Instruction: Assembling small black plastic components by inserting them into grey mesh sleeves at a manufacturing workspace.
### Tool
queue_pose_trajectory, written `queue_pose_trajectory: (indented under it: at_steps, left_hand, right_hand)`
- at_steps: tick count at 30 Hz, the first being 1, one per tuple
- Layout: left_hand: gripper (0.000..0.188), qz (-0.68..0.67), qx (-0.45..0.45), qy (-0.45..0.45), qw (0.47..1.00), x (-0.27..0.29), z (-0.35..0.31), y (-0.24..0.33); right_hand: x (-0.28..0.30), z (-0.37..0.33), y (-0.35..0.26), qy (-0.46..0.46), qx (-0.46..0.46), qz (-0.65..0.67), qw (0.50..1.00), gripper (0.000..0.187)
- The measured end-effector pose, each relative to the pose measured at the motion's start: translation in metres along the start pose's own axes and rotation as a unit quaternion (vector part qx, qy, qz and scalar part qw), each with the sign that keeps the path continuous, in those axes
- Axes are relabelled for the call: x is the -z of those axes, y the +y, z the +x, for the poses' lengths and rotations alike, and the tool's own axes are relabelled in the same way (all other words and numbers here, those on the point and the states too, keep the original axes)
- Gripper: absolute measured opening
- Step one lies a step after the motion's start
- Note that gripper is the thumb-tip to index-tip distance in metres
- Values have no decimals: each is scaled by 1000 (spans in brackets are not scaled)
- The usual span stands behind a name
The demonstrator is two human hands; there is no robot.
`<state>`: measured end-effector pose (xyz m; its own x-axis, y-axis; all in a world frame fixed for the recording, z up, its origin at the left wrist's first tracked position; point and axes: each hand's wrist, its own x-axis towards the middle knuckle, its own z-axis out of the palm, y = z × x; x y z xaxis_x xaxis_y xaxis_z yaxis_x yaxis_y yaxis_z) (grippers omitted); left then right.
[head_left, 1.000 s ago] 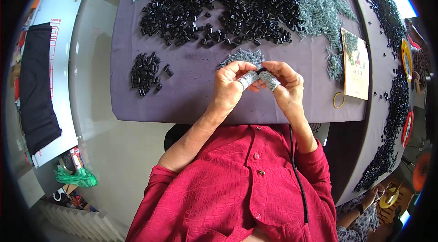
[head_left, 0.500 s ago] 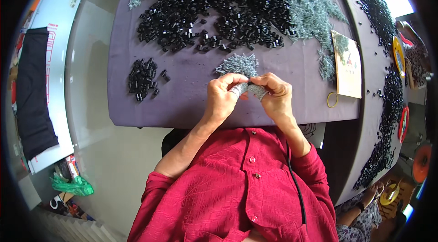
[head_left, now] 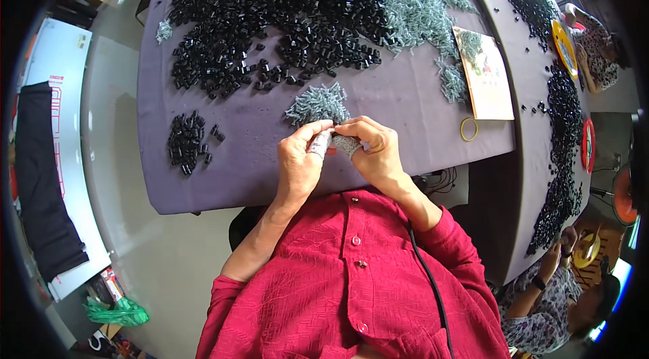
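My left hand (head_left: 301, 161) and my right hand (head_left: 376, 153) meet at the fingertips above the table's near edge. Both are closed in a pinch, thumbs wrapped in pale patterned coverings. What the fingers hold is too small and hidden to make out. Just beyond them lies a small heap of thin grey pin-like pieces (head_left: 315, 103). To the left sits a small group of short black cylindrical pieces (head_left: 186, 141). A large spread of black pieces (head_left: 270, 14) covers the far part of the table, with more grey pin-like pieces (head_left: 422, 11) at its right.
On the purple-grey tablecloth (head_left: 236, 176) lie a printed booklet (head_left: 490, 85) and a yellow ring (head_left: 469, 130). A second table at right carries more black pieces (head_left: 564, 129). Other people (head_left: 541, 305) sit beyond it. A white box with black cloth (head_left: 47, 176) lies at left.
The whole view has shifted and tilted, so the table sits further left. My hands remain together at the fingertips; a small dark piece seen between them earlier is now hidden.
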<state>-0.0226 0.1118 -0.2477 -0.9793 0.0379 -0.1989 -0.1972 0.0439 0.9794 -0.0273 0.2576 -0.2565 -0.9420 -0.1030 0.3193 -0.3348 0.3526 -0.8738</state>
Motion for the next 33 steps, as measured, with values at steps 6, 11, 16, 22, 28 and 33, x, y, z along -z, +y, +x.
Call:
queue_pose_trajectory:
  at_steps: [6, 11, 16, 22, 28, 33]
  left_hand:
    - [29, -12, 3, -3, 1000, 5, -10, -2]
    - [22, 17, 17, 12, 1000, 18, -14, -7]
    - [20, 52, 6, 15, 998, 22, -15, -18]
    - [15, 31, 21, 15, 999, 22, -15, -12]
    - [11, 87, -71, 64, 992, 14, -15, -35]
    - [9, 123, -39, 40, 991, 17, -14, -34]
  right_hand:
    - [-7, -1, -2, -67, 84, -95, 990, 39]
    - [-21, 2, -8, -139, 113, -95, 979, 42]
    - [-27, -5, -3, -133, 94, -76, 984, 43]
    - [-26, -8, -4, -86, 12, -68, 994, 31]
    - [-25, -12, 0, -73, 45, -103, 991, 29]
    - [-27, -14, 1, -82, 55, -104, 990, 29]
